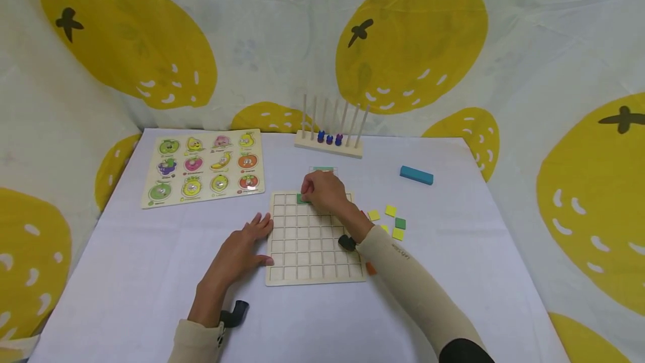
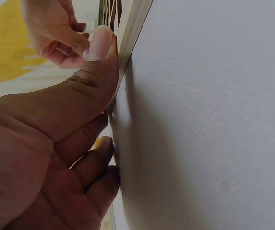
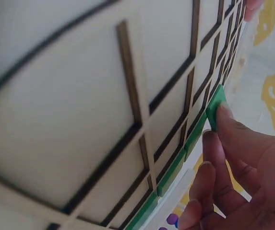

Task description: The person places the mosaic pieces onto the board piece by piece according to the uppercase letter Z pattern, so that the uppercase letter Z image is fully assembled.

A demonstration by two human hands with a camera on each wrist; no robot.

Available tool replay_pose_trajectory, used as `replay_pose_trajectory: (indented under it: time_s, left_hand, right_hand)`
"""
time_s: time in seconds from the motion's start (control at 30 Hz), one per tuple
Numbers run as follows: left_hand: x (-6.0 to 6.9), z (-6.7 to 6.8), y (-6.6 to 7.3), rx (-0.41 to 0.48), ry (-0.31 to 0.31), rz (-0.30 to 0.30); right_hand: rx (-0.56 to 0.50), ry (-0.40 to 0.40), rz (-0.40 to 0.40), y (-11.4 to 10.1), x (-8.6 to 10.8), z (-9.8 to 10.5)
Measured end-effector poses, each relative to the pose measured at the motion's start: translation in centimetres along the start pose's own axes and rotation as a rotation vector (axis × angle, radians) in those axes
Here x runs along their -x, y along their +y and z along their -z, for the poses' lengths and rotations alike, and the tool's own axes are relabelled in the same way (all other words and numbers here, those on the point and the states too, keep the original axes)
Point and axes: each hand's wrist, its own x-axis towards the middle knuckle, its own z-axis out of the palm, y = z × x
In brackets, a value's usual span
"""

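A wooden grid board [image 1: 309, 244] lies on the white table. At its left edge rests my left hand [image 1: 237, 254]; in the left wrist view the thumb of that hand [image 2: 55, 129] touches the board's side [image 2: 128, 40], the other fingers loosely bent. My right hand [image 1: 326, 192] is over the far row, beside a green tile [image 1: 301, 199]. The right wrist view has the right hand [image 3: 247, 165] pinching a green tile [image 3: 215, 101] between thumb and fingers at the grid [image 3: 168, 103], with several green tiles [image 3: 172, 171] in cells along that edge.
Yellow [image 1: 391, 210], green [image 1: 400, 223] and orange [image 1: 370, 269] tiles lie right of the board. A patterned card [image 1: 323, 170] is behind it. Farther out are a fruit puzzle [image 1: 205, 170], a peg stand [image 1: 328, 147] with small beads and a blue bar [image 1: 416, 175].
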Motion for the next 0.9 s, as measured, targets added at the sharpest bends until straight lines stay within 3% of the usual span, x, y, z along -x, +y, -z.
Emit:
replay_pose_trajectory:
  time_s: [0.27,0.6,0.73,0.9]
  left_hand:
    - [0.0,0.0,0.0,-0.006,0.005,-0.002]
    - [0.1,-0.1,0.0,0.002,0.006,-0.005]
    - [0.1,-0.1,-0.1,-0.005,0.015,-0.022]
    - [0.2,-0.2,-0.1,-0.020,0.022,-0.028]
  right_hand:
    - [0.044,-0.021,0.014,-0.2,0.5,-0.2]
    - [-0.033,-0.023,0.028,0.6,2.4,0.9]
    - [-0.063,-0.011,0.033,1.7,3.5,2.3]
    - [-0.062,0.017,-0.015,4.3,4.8,3.6]
